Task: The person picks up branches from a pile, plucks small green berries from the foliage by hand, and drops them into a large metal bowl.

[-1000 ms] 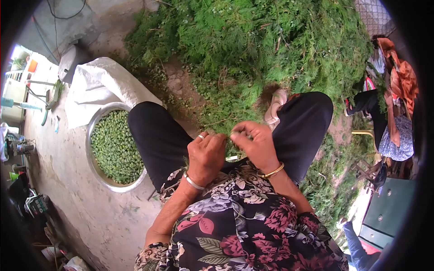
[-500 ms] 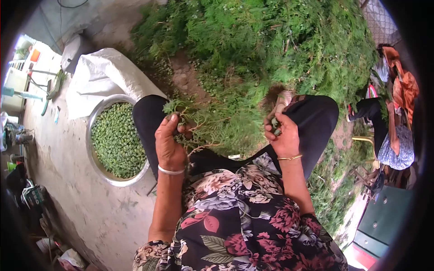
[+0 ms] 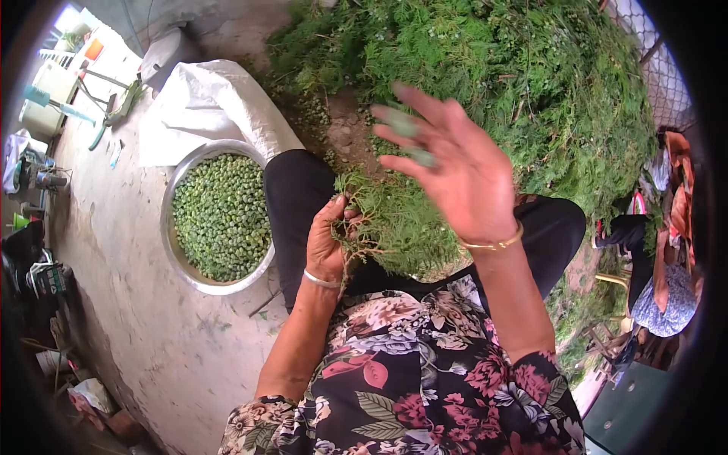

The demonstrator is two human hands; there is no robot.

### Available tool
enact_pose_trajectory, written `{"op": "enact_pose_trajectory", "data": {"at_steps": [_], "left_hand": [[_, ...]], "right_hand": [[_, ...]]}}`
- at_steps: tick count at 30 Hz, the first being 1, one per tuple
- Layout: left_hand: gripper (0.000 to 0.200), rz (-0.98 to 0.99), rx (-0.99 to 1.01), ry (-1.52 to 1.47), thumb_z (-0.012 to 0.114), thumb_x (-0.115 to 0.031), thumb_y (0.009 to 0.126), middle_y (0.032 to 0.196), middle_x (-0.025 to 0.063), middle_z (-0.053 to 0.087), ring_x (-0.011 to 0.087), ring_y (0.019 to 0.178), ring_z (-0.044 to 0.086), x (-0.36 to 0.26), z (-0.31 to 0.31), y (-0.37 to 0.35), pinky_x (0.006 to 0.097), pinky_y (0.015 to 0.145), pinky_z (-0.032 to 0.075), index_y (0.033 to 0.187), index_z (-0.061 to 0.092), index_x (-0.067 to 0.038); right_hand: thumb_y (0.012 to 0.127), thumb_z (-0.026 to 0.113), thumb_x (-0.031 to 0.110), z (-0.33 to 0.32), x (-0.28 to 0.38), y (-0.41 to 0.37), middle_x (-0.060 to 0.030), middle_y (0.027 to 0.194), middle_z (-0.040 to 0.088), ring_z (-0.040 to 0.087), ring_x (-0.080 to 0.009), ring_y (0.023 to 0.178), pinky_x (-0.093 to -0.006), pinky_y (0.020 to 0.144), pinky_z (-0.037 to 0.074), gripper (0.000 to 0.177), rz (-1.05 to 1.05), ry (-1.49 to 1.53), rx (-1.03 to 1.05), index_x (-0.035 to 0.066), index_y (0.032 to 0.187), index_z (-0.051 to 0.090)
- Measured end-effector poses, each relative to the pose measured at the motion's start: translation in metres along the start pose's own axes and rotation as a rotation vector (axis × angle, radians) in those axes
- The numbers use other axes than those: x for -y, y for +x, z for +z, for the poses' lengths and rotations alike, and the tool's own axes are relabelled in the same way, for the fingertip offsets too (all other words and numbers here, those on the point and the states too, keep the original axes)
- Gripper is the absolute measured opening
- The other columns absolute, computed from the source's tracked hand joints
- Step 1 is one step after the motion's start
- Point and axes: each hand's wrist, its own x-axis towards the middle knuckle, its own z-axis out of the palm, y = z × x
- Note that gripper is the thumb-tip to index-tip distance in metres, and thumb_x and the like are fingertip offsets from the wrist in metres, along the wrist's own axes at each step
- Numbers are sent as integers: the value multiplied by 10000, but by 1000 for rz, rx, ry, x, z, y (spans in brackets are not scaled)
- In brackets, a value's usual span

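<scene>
My left hand [image 3: 330, 239] is closed on a green twig [image 3: 368, 246] with feathery leaves, above my left knee. My right hand [image 3: 462, 163] is raised in front of me, its fingers spread and blurred by motion. Greenish cones [image 3: 409, 125] show at its fingers, apparently leaving them or loosely between them. To the left stands a round metal basin [image 3: 176, 262] filled with small green cones [image 3: 220, 220]. More leafy sprigs [image 3: 417, 235] lie between my knees.
A white sack [image 3: 227, 95] lies behind the basin. A large heap of green branches [image 3: 516, 83] covers the ground ahead and to the right. Another person [image 3: 667, 292] sits at the far right. Household items [image 3: 45, 273] line the left edge.
My right hand has moved up and to the left, and its fingers have opened from around the cones. The view has shifted, while my left hand still holds the twig.
</scene>
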Motion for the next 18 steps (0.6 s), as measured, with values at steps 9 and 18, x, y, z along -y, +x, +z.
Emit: {"op": "enact_pose_trajectory", "data": {"at_steps": [9, 18], "left_hand": [[93, 50, -268, -226, 512, -137, 929, 729, 48, 542, 153, 597, 534, -32, 12, 10, 254, 457, 477, 873, 537, -66], [198, 213, 392, 42, 532, -219, 913, 906, 62, 592, 173, 743, 566, -46, 8, 82, 350, 618, 491, 1035, 572, -68]], "right_hand": [[907, 592, 241, 12, -38, -6, -82, 957, 639, 585, -124, 873, -255, 760, 477, 335, -182, -700, -158, -42, 1086, 594], [874, 625, 195, -22, -90, -68, -73, 696, 636, 579, -103, 597, -251, 528, 473, 248, 427, -524, 151, -53, 883, 619]]}}
